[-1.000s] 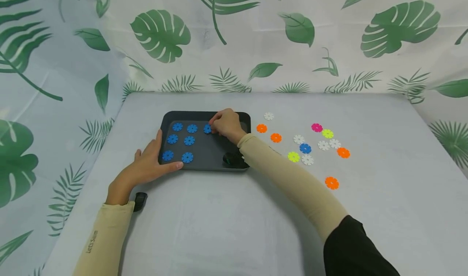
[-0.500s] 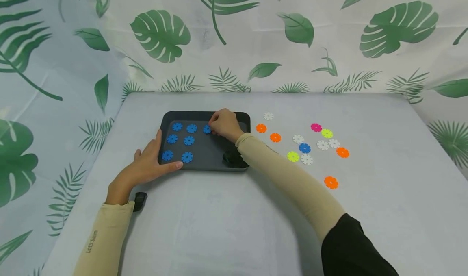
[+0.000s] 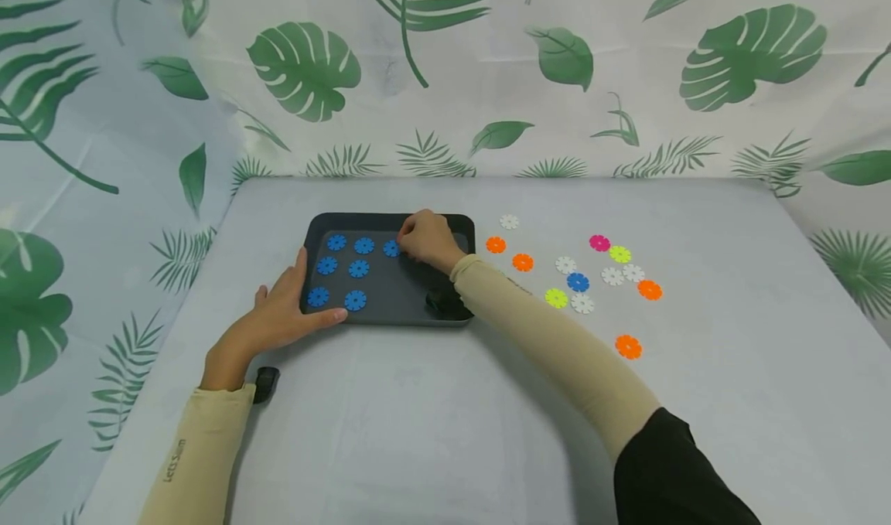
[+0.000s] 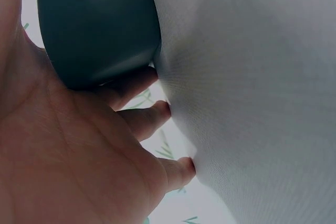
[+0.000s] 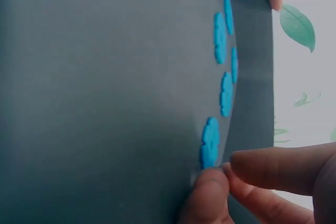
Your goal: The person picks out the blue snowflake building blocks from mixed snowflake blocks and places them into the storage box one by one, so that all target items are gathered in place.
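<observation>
A dark grey rectangular tray [image 3: 390, 318] lies on the table with several blue flower-shaped discs [image 3: 355, 301] inside, toward its left. Against the tray's left front corner rests my left hand [image 3: 278, 308], thumb along the front edge and fingers spread beside the left wall; the left wrist view shows several fingertips on the white cloth. My right hand [image 3: 431, 240] reaches inside the tray near the back. Its thumb and fingertips pinch the near end of one blue disc [image 5: 210, 142], which lies on the tray floor and is partly covered by the fingers in the head view.
Right of the tray, loose discs lie scattered on the white table: orange [image 3: 522, 262], white [image 3: 566, 265], yellow-green [image 3: 555, 298], pink [image 3: 599, 243] and one blue disc [image 3: 578, 281]. A leaf-patterned cloth [image 3: 445, 69] hangs behind the table.
The blue disc under my right fingertips has shifted very slightly left along the tray floor. My left hand and the tray have stayed in place; the head view has drifted a little.
</observation>
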{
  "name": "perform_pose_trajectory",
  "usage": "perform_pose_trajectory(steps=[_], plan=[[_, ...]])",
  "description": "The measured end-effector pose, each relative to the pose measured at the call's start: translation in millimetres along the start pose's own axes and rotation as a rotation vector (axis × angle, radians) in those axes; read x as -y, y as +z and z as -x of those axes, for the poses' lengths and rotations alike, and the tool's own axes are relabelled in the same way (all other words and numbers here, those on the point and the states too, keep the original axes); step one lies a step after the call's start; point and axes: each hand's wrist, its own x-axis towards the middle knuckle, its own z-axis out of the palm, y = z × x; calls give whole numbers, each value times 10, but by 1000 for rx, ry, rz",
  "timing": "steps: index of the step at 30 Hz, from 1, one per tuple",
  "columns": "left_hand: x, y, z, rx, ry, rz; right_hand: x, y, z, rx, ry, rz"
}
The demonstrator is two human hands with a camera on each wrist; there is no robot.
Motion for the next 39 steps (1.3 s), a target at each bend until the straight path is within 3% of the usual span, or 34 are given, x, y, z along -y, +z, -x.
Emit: perform_pose_trajectory(steps=[8, 21, 29, 39], plan=[[-7, 0, 5, 5, -6, -4, 9, -115, 136, 52, 10, -143], [0, -16, 4, 18, 3, 1, 3, -460, 439, 162, -100, -232], [24, -11, 9, 21, 11, 5, -109, -642, 620, 226, -104, -333], [8, -19, 5, 18, 11, -8, -252, -831, 783, 211, -135, -362]])
